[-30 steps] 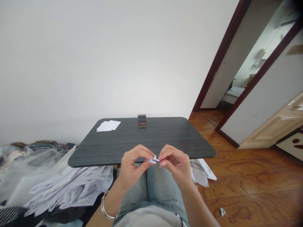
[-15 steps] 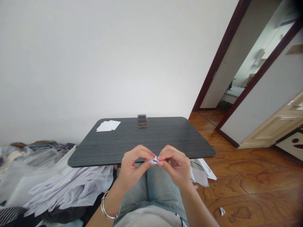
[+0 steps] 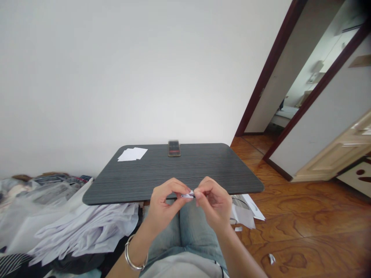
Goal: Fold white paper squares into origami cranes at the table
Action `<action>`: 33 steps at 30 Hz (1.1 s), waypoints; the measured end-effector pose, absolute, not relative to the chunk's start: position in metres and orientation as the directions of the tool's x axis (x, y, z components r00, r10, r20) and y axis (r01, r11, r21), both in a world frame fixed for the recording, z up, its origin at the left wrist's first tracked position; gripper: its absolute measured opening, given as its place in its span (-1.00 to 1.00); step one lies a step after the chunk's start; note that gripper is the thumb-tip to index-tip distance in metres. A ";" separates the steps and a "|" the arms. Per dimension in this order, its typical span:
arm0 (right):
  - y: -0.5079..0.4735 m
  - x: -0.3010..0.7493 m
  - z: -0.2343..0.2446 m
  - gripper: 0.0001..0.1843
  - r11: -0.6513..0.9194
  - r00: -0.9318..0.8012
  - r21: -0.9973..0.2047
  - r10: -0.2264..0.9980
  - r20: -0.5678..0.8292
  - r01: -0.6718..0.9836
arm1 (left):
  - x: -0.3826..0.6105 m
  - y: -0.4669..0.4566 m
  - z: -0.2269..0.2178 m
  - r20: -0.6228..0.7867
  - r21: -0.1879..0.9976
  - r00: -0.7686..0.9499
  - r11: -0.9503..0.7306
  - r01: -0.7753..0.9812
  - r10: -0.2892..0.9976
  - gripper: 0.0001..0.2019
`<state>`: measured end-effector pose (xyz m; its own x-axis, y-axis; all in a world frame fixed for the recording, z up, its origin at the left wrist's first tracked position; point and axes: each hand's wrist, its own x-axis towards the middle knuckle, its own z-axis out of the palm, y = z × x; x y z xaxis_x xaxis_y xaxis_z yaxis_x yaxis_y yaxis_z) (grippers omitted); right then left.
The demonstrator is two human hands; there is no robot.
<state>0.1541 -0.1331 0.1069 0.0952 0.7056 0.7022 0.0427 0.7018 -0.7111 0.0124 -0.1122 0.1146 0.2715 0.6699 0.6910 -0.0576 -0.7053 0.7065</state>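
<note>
A small folded white piece (image 3: 187, 196), seemingly of paper, is held between the two hands, above the lap and just at the near edge of the table (image 3: 185, 170). By the left hand (image 3: 167, 199) it is pinched between thumb and forefinger; the wrist is raised, the forefinger is arched over, and a rounded gap is left between finger and thumb. By the right hand (image 3: 213, 202) the other end of the piece is gripped with thumb and forefinger tips, while the remaining fingers are curled towards the palm. The two sets of fingertips are brought almost together, and the forearms are angled inward from the lower corners. The folds of the piece are partly hidden by the fingers and cannot be made out in detail. A silver bangle (image 3: 127, 255) is worn on the left wrist.

Part of the table's near edge is covered by the hands. Farther back, a phone (image 3: 174, 148) is propped near the wall (image 3: 174, 73), and a few overlapping white sheets (image 3: 131, 154) are laid at the far left corner. Below, the legs in blue jeans (image 3: 199, 227) are seen under the hands. On the left, a heap of clothes (image 3: 87, 231) is piled beside the table. On the right, white papers (image 3: 245, 216) are partly hidden by the table, and a small scrap (image 3: 271, 258) is seen on the wooden floor (image 3: 304, 220).
</note>
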 end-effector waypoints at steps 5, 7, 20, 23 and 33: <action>-0.125 0.152 0.102 -0.91 0.566 0.093 -0.816 0.824 0.559 -0.113 | 0.016 -0.112 0.114 0.493 0.869 0.194 -0.491 -0.062 0.848 -0.93; -0.123 0.153 0.101 -0.88 0.501 0.079 -0.842 0.865 0.495 -0.203 | 0.017 -0.111 0.115 0.393 0.919 0.188 -0.376 -0.118 0.900 -0.90; -0.122 0.151 0.100 -0.96 0.549 0.122 -0.829 0.820 0.559 0.105 | 0.019 -0.109 0.119 0.200 0.964 0.218 -0.151 -0.220 0.955 -0.77; -0.122 0.150 0.102 -0.93 0.622 0.128 -0.756 0.749 0.651 0.205 | 0.018 -0.110 0.119 0.213 0.963 0.215 -0.168 -0.212 0.953 -0.77; -0.121 0.155 0.105 -0.87 0.730 0.090 -0.610 0.616 0.783 0.308 | 0.018 -0.110 0.122 0.240 0.958 0.231 -0.191 -0.214 0.943 -0.77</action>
<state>0.1555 -0.1211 0.1052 0.0902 0.6160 0.7825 0.3077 0.7301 -0.6102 0.0181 -0.1101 0.1217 0.2312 0.9429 0.2399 -0.2139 -0.1913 0.9579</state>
